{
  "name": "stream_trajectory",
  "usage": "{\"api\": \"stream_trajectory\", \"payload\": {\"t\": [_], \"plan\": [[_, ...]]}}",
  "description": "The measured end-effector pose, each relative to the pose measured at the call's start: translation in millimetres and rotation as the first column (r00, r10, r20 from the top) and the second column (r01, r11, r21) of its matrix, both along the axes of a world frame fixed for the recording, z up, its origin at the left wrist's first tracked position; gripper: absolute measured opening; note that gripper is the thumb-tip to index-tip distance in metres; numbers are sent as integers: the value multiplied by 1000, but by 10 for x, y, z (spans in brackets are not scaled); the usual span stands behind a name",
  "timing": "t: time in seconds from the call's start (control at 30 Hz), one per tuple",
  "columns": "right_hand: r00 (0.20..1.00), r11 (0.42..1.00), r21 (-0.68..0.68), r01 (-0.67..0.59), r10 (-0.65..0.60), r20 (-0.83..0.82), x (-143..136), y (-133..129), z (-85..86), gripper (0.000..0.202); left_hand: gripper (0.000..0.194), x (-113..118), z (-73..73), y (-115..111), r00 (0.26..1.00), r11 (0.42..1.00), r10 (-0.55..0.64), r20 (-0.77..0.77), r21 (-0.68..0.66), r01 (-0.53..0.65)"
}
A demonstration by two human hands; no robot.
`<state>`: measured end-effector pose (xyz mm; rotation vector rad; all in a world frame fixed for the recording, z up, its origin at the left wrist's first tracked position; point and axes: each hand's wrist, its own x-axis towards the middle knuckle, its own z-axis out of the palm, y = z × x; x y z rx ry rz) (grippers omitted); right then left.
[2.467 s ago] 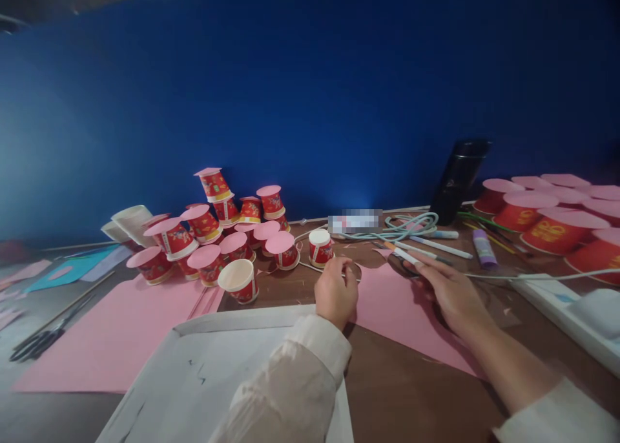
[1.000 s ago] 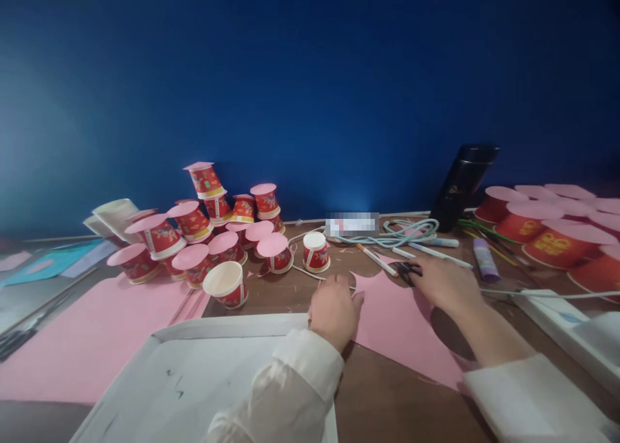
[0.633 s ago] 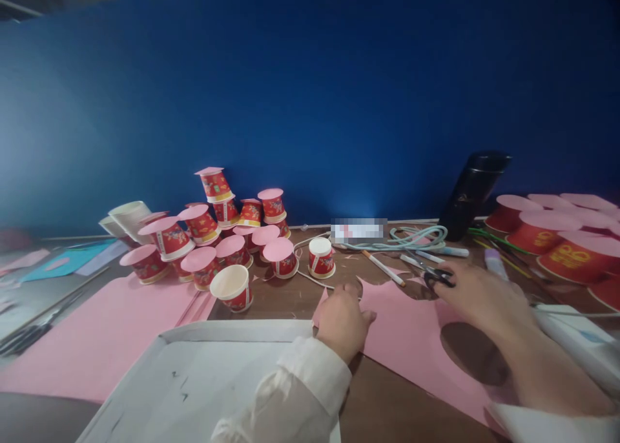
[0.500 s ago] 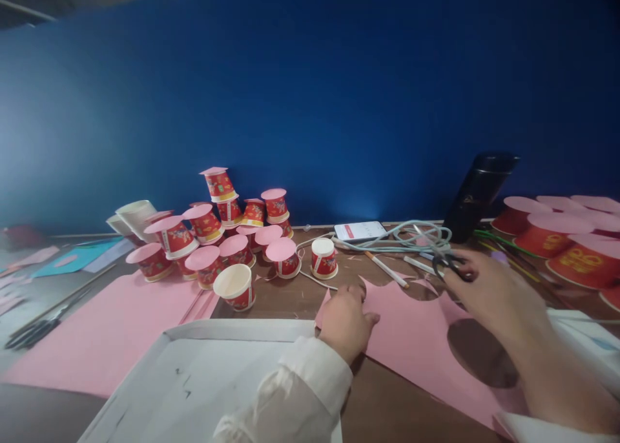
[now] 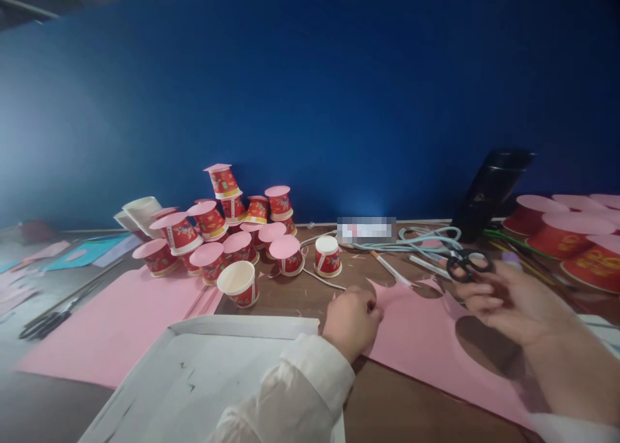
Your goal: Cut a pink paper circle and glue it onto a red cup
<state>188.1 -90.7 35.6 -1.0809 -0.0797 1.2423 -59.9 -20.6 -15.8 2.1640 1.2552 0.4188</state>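
- Right hand (image 5: 513,304) half curled, pinching black scissors (image 5: 469,263) by their loops, near the pink sheet's (image 5: 419,333) far edge
- Left hand (image 5: 352,320) curled at the sheet's left edge, pinch unclear
- Since half a second ago, left thumb folded in

No word or number can be read with certainty. Right of the black bottle (image 5: 495,188), the wide red cups (image 5: 591,262) carry golden signs (too blurred to name). The bottle has one small mark, not legible. Left of it, the phone (image 5: 367,230) is pixelated; the small cups' (image 5: 183,237) print is too tiny.
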Motion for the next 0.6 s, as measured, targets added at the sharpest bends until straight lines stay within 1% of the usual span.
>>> {"api": "stream_trajectory", "payload": {"t": [0.1, 0.17, 0.27, 0.37, 0.43, 0.47, 0.5, 0.53, 0.57, 0.6], "plan": [[960, 999, 13, -38, 40, -277, -4, 33, -34, 20, 16, -5, 34, 16, 998, 998, 24, 58, -64, -20], [918, 994, 62, -91, 108, -380, 1, 61, -96, 22, 20, -14, 59, 34, 994, 994, 36, 105, -102, -25], [880, 974, 138, -178, 220, -421, 3, 83, -176, 22, 23, -31, 77, 68, 982, 991, 42, 186, -130, -18], [869, 935, 226, -273, 340, -360, -10, 47, -179, 20, 24, -51, 77, 103, 971, 990, 67, 228, -140, -36], [882, 899, 284, -334, 404, -242, -18, -18, -152, 21, 23, -63, 80, 121, 963, 988, 93, 253, -143, -58], [896, 884, 292, -366, 420, -147, -19, -61, -139, 23, 23, -67, 84, 126, 957, 987, 109, 270, -141, -73], [912, 879, 278, -387, 409, -22, -18, -109, -130, 25, 22, -69, 89, 128, 949, 987, 126, 289, -134, -90], [915, 886, 233, -401, 378, 140, -14, -159, -126, 28, 21, -69, 94, 128, 940, 986, 143, 310, -126, -108], [889, 913, 157, -377, 309, 339, -9, -207, -129, 31, 20, -66, 98, 124, 929, 986, 156, 335, -112, -125], [783, 955, 66, -290, 197, 590, -2, -250, -136, 32, 19, -62, 101, 119, 918, 986, 161, 362, -90, -137]]}}
